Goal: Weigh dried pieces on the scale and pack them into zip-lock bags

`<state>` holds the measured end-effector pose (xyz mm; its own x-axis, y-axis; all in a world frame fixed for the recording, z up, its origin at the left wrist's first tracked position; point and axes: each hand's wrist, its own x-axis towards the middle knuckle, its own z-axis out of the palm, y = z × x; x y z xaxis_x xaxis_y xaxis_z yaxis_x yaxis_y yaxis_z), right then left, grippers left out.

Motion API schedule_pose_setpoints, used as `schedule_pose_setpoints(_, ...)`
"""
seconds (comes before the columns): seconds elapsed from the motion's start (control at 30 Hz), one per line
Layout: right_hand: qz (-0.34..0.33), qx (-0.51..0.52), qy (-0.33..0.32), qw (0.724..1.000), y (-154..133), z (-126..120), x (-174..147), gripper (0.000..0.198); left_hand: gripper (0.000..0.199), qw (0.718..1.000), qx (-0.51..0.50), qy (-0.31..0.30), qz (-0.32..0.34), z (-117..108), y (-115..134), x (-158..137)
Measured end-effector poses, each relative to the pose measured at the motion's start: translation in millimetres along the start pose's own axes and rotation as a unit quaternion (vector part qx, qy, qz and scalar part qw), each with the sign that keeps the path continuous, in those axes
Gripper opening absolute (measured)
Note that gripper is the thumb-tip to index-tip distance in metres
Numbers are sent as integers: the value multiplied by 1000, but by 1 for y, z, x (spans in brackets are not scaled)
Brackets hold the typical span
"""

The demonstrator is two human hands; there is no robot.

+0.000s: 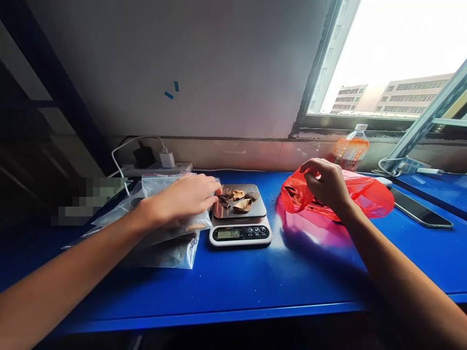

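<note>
A small kitchen scale (241, 234) stands on the blue table, its display reading about 10.2. Several curled, brown dried pieces (242, 206) lie on its steel pan (258, 192). My left hand (186, 195) reaches over to the pan's left edge, thumb and forefinger closed about a dark dried piece (224, 192) there. To the right, my right hand (326, 182) has its fingers curled on the rim of a red plastic bag (368, 197), whose mouth faces left. More dark dried pieces (292, 195) show inside it. My right fingertips are partly hidden.
Clear zip bags (168, 253) with brown contents lie under my left forearm. A drink bottle (352, 148) stands by the window behind the red bag. A phone (421, 209) lies at the right. Behind the zip bags, a white charger (167, 158) sits in a power strip.
</note>
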<state>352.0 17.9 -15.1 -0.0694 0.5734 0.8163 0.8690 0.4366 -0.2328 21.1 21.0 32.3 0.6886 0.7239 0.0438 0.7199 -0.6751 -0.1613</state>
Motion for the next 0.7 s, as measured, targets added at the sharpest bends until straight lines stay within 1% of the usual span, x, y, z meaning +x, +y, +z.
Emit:
schedule_pose_setpoints(0.07,1,-1,-1,1000,1,-1,0,17,25,1000,-10,8,-12,0,-4,7)
schedule_pose_setpoints(0.17,-8,2,-12,1000,1,0,0,17,29,1000,-17,14,10,1,-12,23)
schedule_pose_setpoints(0.27,-18,8,-17,1000,0,2,-1,17,35,999,-21,-16,39,1,-19,41)
schedule_pose_setpoints(0.37,-26,8,-14,1000,-1,2,-1,18,38,997,-20,-53,54,1,-22,52)
schedule_pose_setpoints(0.53,-22,2,-12,1000,-2,0,0,18,28,996,-27,-41,72,1,-18,56)
schedule_pose_setpoints(0.7,-8,-2,-14,1000,-3,1,2,19,29,996,-29,-46,65,-8,-6,54)
